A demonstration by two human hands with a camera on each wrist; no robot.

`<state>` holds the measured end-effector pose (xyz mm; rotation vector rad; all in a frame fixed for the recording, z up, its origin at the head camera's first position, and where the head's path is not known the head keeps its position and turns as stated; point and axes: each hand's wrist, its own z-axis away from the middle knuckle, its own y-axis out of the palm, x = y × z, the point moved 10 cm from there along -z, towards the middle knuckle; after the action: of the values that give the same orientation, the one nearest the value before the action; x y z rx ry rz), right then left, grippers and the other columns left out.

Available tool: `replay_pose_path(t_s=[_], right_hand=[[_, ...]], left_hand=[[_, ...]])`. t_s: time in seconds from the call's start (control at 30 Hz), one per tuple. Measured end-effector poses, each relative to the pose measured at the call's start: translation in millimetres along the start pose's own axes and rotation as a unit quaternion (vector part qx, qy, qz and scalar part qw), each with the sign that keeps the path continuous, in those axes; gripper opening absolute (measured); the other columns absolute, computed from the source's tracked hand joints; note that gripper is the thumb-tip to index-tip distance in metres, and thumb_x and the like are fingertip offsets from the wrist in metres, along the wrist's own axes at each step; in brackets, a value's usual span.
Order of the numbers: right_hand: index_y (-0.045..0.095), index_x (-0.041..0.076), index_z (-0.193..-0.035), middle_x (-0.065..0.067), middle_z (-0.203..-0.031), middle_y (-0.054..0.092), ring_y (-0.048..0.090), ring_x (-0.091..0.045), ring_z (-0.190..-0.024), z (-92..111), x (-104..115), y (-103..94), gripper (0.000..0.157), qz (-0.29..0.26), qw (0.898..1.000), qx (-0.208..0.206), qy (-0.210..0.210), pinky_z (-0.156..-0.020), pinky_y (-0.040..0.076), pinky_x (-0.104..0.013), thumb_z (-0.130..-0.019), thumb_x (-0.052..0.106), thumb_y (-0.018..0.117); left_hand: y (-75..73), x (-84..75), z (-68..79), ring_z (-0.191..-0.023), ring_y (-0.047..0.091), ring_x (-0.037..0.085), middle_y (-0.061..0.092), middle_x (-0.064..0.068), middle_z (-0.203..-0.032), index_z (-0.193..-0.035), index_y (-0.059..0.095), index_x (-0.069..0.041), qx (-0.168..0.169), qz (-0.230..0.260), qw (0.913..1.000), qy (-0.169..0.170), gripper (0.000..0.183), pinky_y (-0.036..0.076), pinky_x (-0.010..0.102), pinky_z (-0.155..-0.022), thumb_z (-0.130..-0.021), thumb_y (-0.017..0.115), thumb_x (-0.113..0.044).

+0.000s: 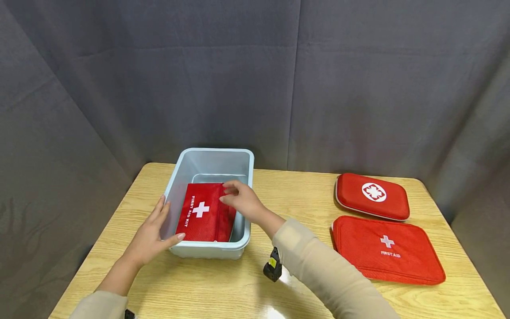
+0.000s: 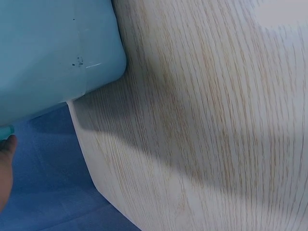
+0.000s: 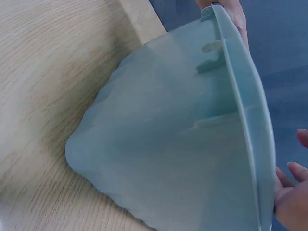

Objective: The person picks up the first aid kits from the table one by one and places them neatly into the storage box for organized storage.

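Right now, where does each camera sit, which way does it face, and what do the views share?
Head: above, looking forward and down at the table, both hands, left hand, right hand, and sleeves.
Left wrist: low beside the bin, facing its outer wall and the table edge; a fingertip shows.
Right wrist: outside the bin's wall, fingers at the rim.
All three share the bin.

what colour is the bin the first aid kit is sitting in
Pale blue bin, holding a red first aid kit; clearest in the head view.
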<state>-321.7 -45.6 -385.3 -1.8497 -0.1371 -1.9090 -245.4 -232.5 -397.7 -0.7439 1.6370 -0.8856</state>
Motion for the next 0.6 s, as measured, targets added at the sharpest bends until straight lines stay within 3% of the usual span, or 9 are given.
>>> replay_pose_path(t_s=[0.3,0.6], right_hand=[[0.051,-0.010,-0.106,-0.022,-0.099,0.053,0.053,-0.028,-0.088,3.8,-0.6,-28.8,0.026,-0.086,0.990,-0.083,-0.070,-0.074,0.046,-0.029,-0.081,-0.002,0.051],[0.056,-0.008,-0.101,-0.016,-0.097,0.058,0.054,-0.025,-0.090,14.3,1.8,-48.8,0.021,-0.031,0.986,-0.119,-0.113,-0.079,0.044,-0.029,-0.081,-0.002,0.052]], left_hand=[[0.0,-0.6,0.5,-0.122,0.021,0.038,0.010,0.014,-0.142,-0.135,0.020,0.003,-0.002,0.004,1.0000,0.000,0.087,0.040,0.053,-0.078,-0.073,0.063,-0.041],[0.4,-0.3,-0.5,-0.122,0.022,0.039,0.010,0.015,-0.142,-0.135,0.020,0.003,-0.005,0.006,1.0000,0.002,0.088,0.042,0.051,-0.076,-0.072,0.064,-0.041]])
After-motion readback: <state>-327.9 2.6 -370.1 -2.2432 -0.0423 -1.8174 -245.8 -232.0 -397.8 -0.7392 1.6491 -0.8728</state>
